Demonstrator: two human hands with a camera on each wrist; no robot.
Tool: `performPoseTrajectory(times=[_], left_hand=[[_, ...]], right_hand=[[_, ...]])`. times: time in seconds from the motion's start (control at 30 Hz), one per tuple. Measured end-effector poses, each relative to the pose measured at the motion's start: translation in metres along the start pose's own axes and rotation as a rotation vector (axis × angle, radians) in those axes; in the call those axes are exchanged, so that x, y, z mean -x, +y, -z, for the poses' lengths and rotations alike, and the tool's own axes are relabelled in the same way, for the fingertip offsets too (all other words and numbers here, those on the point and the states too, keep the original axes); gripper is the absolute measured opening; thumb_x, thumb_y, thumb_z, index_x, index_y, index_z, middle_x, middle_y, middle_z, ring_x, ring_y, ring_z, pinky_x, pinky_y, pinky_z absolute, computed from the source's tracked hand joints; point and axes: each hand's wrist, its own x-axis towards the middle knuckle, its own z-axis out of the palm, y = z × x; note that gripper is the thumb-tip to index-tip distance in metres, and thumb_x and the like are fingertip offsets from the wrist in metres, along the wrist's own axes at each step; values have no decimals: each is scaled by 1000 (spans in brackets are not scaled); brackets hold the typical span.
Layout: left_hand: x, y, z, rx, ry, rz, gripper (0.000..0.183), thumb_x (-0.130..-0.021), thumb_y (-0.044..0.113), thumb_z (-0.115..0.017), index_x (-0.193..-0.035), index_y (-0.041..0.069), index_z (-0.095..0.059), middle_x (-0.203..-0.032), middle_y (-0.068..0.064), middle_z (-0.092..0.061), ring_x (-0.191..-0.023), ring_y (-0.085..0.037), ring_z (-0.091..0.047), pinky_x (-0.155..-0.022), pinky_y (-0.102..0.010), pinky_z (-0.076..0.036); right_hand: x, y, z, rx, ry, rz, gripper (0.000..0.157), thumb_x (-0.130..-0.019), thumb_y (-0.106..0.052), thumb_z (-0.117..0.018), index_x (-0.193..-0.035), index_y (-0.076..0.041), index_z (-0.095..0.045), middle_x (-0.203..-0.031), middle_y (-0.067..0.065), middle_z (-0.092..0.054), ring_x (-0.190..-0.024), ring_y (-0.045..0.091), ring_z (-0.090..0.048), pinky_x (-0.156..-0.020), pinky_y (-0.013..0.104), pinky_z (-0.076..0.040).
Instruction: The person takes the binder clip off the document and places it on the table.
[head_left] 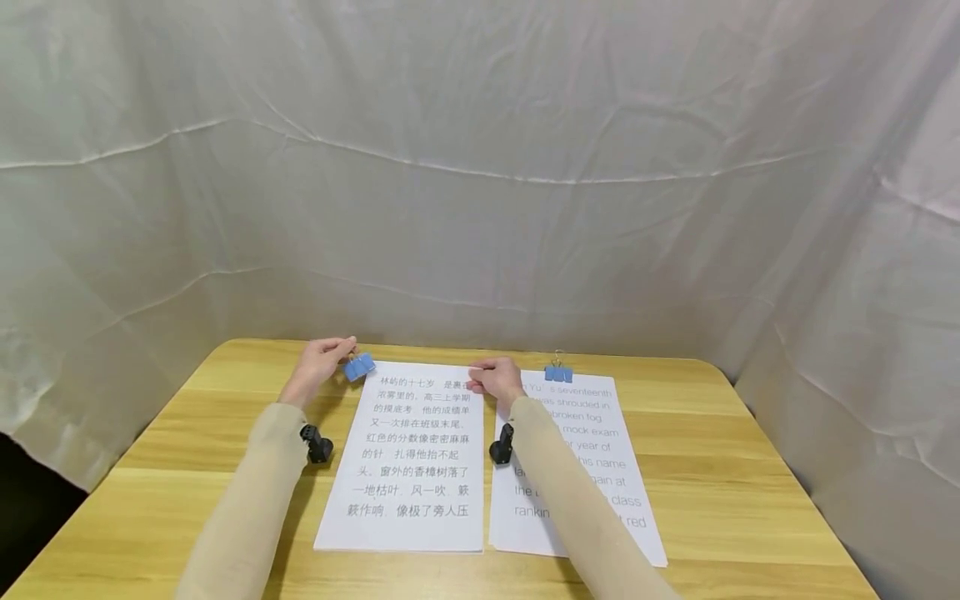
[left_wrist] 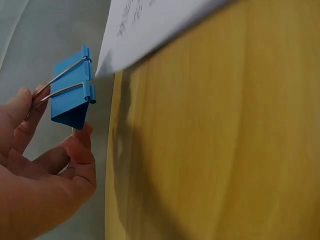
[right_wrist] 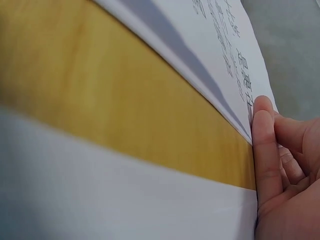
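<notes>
My left hand (head_left: pixel 321 364) holds a blue binder clip (head_left: pixel 359 367) by its wire handles, pinched between thumb and finger. The clip is at the upper left corner of a stack of white paper (head_left: pixel 416 458) printed with large Chinese characters. In the left wrist view the clip's mouth (left_wrist: pixel 90 75) lies close to the paper's corner (left_wrist: pixel 107 65); whether it grips the sheets I cannot tell. With its fingertips, my right hand (head_left: pixel 498 379) pinches the same stack's upper right corner, as the right wrist view of the paper (right_wrist: pixel 235 65) shows.
To the right lies a second stack (head_left: pixel 630 500) with English text, partly under my right forearm. Another blue binder clip (head_left: pixel 558 374) sits at its top edge. Both stacks rest on a wooden table (head_left: pixel 720 467). Grey cloth (head_left: pixel 480 233) hangs behind and at the sides.
</notes>
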Motion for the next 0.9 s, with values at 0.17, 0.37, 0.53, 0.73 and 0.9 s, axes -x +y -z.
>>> performPoseTrajectory(times=[0.17,0.37,0.53,0.73,0.9], left_hand=[[4,-8,12,-27,-9,52,55,-101,44,-49,-132,-1,-58,-123,-14,-57,-97,-17,-51,-79,-31,-49],[10,-15,24,-41,-11,80,54,-103,42,-48,-131,-3,-57,-98,2,-60,-83,-11,-50,-70,-26,-46],[13,-18,31,-60,-8,108,54,-103,41,-45,-132,-3,-56,-98,1,-60,-84,-12,-51,-69,-26,-47],[15,-18,34,-75,-3,129,54,-103,43,-45,-133,0,-56,-112,-8,-60,-88,-16,-52,-71,-28,-46],[14,-20,35,-71,-1,132,52,-103,41,-45,-133,0,-56,-114,-9,-59,-88,-17,-52,-70,-28,-46]], right_hand=[[0,1,1,7,10,-6,26,-92,-10,-68,-117,-4,-70,-98,12,-74,-73,12,-72,-66,22,-59],[0,2,1,-1,19,-11,25,-92,-10,-68,-116,-4,-70,-96,11,-74,-72,12,-72,-65,22,-58],[0,2,0,-24,15,-9,26,-92,-9,-68,-117,-3,-70,-97,12,-74,-72,12,-71,-66,22,-58],[1,1,-1,-32,14,-8,26,-92,-9,-68,-117,-4,-70,-97,12,-74,-72,13,-71,-66,22,-59],[1,0,-3,-23,13,-17,26,-92,-11,-68,-118,-6,-70,-97,11,-74,-72,12,-71,-65,21,-58]])
